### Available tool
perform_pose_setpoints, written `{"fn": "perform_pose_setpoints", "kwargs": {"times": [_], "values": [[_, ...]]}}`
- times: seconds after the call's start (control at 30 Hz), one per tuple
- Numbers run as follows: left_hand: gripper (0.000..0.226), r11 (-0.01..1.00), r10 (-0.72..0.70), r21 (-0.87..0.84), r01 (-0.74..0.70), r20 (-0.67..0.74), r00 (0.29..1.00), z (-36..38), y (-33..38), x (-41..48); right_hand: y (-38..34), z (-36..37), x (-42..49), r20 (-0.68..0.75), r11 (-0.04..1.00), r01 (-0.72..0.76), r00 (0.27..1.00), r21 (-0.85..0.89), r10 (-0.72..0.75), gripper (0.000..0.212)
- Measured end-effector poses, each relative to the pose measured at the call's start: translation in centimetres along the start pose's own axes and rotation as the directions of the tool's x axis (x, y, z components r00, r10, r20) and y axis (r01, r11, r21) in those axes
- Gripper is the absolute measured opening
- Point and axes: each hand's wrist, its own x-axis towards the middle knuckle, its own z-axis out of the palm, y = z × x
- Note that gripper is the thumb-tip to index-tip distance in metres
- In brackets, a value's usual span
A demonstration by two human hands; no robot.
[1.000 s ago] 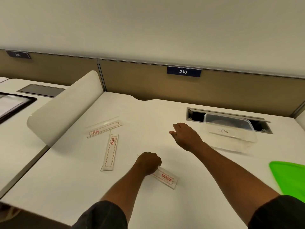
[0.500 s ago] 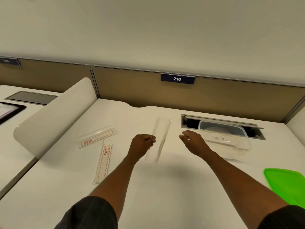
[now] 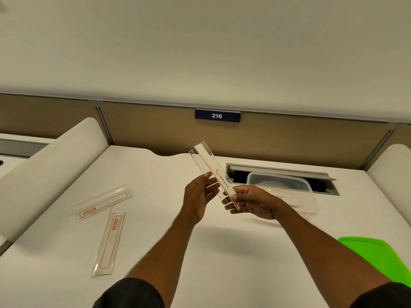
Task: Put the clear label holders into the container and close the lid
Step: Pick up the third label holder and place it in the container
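I have both forearms reaching up from the bottom of the view, bare from the dark sleeves (image 3: 131,294) onward and converging at the centre. My left hand (image 3: 198,201) is up in the air with its palm turned inward. Its thumb lies on the near edge of the clear label holder (image 3: 208,163), and its fingers curl behind, showing through the plastic. My right hand (image 3: 255,203) sits just beside it, pinching the holder's lower end with the thumb on top and the fingers beneath.
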Motion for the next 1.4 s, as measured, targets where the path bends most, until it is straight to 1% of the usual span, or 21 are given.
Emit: {"fn": "perform_pose_setpoints", "kwargs": {"times": [0.1, 0.17, 0.2, 0.27, 0.33, 0.5, 0.6, 0.67, 0.73, 0.8, 0.87, 0.93, 0.97, 1.0, 1.03, 1.07, 1.1, 1.17, 1.27, 1.33, 1.4], "values": [[0.049, 0.994, -0.021, -0.107, 0.018, -0.030, 0.999, 1.8, 0.4, 1.2, 0.2, -2.7, -0.8, -0.019, 1.000, 0.004, 1.000, 0.004, -0.004, 0.050], [0.061, 0.998, -0.003, -0.067, 0.002, -0.012, 1.000, 2.9, 0.7, 2.3, 0.3, -4.8, -1.5, -0.042, 1.000, 0.003, 0.999, 0.027, -0.001, 0.052], [0.060, 1.000, 0.014, -0.026, -0.014, 0.000, 1.000, 3.5, 1.0, 2.7, 0.4, -5.7, -1.8, -0.053, 0.999, 0.001, 0.999, 0.041, 0.001, 0.052], [0.047, 0.998, 0.046, 0.041, -0.047, 0.018, 0.999, 4.8, 1.3, 3.7, 0.5, -7.8, -2.5, -0.063, 0.998, 0.003, 0.998, 0.064, 0.001, 0.052], [0.041, 0.993, 0.064, 0.094, -0.069, 0.049, 0.997, 6.0, 1.4, 4.8, 0.5, -9.8, -3.2, -0.077, 0.997, 0.005, 0.997, 0.071, 0.001, 0.052], [0.037, 0.974, -0.008, 0.227, -0.027, 0.152, 0.988, 9.4, 0.6, 7.0, 0.4, -14.4, -4.9, -0.116, 1.000, -0.020, 0.993, 0.007, 0.021, 0.057], [0.033, 0.968, -0.023, 0.248, -0.021, 0.174, 0.985, 11.1, -0.5, 8.3, 0.2, -16.9, -5.7, -0.159, 0.997, -0.033, 0.987, -0.066, 0.022, 0.061], [0.032, 0.970, -0.034, 0.241, -0.014, 0.191, 0.981, 11.9, -1.2, 9.1, 0.2, -18.5, -6.1, -0.199, 0.990, -0.044, 0.980, -0.133, 0.017, 0.058], [0.043, 0.964, -0.040, 0.264, -0.016, 0.205, 0.978, 12.3, -1.8, 9.8, 0.2, -20.0, -6.4, -0.221, 0.979, -0.057, 0.975, -0.197, 0.013, 0.050], [0.045, 0.942, -0.049, 0.336, -0.027, 0.216, 0.975, 12.8, -2.5, 10.5, 0.2, -21.3, -6.5, -0.219, 0.963, -0.077, 0.975, -0.258, 0.019, 0.041], [0.037, 0.899, -0.066, 0.436, -0.039, 0.223, 0.973, 12.9, -3.3, 10.9, 0.4, -22.3, -6.6, -0.224, 0.926, -0.104, 0.974, -0.363, 0.022, 0.037], [0.025, 0.803, -0.103, 0.594, -0.053, 0.225, 0.969, 12.9, -3.8, 11.0, 0.9, -23.3, -6.6, -0.256, 0.861, -0.146, 0.966, -0.488, 0.019, 0.031], [0.016, 0.703, -0.118, 0.706, -0.082, 0.230, 0.966, 12.7, -4.0, 11.2, 1.3, -23.7, -6.6, -0.276, 0.827, -0.170, 0.961, -0.536, 0.019, 0.027], [0.011, 0.552, -0.124, 0.824, -0.129, 0.234, 0.964, 12.6, -4.3, 11.3, 1.7, -24.1, -6.6, -0.288, 0.792, -0.190, 0.957, -0.580, 0.019, 0.025], [0.018, 0.348, -0.121, 0.919, -0.188, 0.243, 0.963, 12.4, -4.7, 11.5, 2.0, -24.3, -6.5, -0.287, 0.752, -0.201, 0.958, -0.628, 0.016, 0.023], [0.026, 0.156, -0.119, 0.960, -0.233, 0.252, 0.960, 12.4, -5.2, 11.7, 2.2, -24.4, -6.3, -0.272, 0.706, -0.201, 0.962, -0.679, 0.012, 0.022], [0.031, 0.029, -0.131, 0.967, -0.254, 0.255, 0.958, 12.5, -5.6, 11.6, 2.4, -24.4, -6.0, -0.250, 0.659, -0.192, 0.968, -0.727, 0.007, 0.022], [0.034, -0.132, -0.171, 0.949, -0.287, 0.263, 0.949, 13.0, -6.5, 11.5, 2.7, -24.2, -5.5, -0.206, 0.558, -0.167, 0.978, -0.813, -0.008, 0.027], [0.043, -0.384, -0.208, 0.847, -0.366, 0.307, 0.929, 13.6, -7.5, 11.3, 3.2, -23.9, -4.7, -0.187, 0.390, -0.165, 0.982, -0.906, -0.021, 0.043], [0.042, -0.509, -0.213, 0.763, -0.399, 0.337, 0.917, 14.1, -8.2, 11.2, 3.5, -23.9, -4.3, -0.196, 0.299, -0.179, 0.980, -0.937, -0.029, 0.052], [0.038, -0.584, -0.235, 0.691, -0.427, 0.360, 0.903, 14.8, -8.8, 11.1, 3.9, -23.8, -4.0, -0.203, 0.216, -0.191, 0.979, -0.957, -0.033, 0.053]]}}
